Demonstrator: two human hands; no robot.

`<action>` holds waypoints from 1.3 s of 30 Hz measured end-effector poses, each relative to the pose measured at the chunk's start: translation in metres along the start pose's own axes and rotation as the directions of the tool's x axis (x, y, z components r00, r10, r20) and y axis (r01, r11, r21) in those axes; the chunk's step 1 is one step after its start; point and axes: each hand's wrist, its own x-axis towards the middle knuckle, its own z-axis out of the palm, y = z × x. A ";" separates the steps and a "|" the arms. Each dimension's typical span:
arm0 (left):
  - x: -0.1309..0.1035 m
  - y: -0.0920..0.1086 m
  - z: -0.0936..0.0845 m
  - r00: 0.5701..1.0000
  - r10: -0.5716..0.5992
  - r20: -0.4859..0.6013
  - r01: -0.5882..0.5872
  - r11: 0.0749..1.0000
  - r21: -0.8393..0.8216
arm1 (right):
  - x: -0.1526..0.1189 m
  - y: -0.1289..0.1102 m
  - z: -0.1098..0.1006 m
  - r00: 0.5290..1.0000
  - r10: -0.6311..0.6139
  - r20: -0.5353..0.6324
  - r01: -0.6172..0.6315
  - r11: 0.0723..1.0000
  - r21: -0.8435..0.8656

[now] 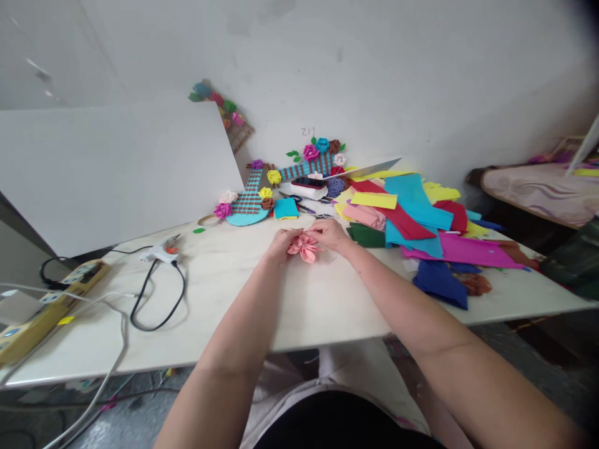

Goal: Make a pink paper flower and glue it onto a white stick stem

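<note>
A pink paper flower (306, 247) with spread, pointed petals is held between my two hands, just above the white table (224, 280). My left hand (283, 242) grips its left side, with the fingers closed. From the right, my right hand (330, 235) pinches the flower's upper edge between thumb and fingers. The fingertips partly cover the back of the flower. Behind my hands lies a small turquoise paper square (285, 208).
Coloured paper sheets (416, 206) are heaped at the right. On the left are a white glue gun (161, 252) with a looped black cable and a yellow power strip (56, 305). Flower-decorated turquoise pieces (248, 215) lean at the back, near a phone (309, 183) on a white box.
</note>
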 end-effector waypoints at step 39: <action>-0.007 0.005 0.000 0.999 0.007 0.054 -0.006 1.000 -0.016 | -0.002 -0.005 -0.004 0.997 -0.041 0.071 0.047 0.995 -0.087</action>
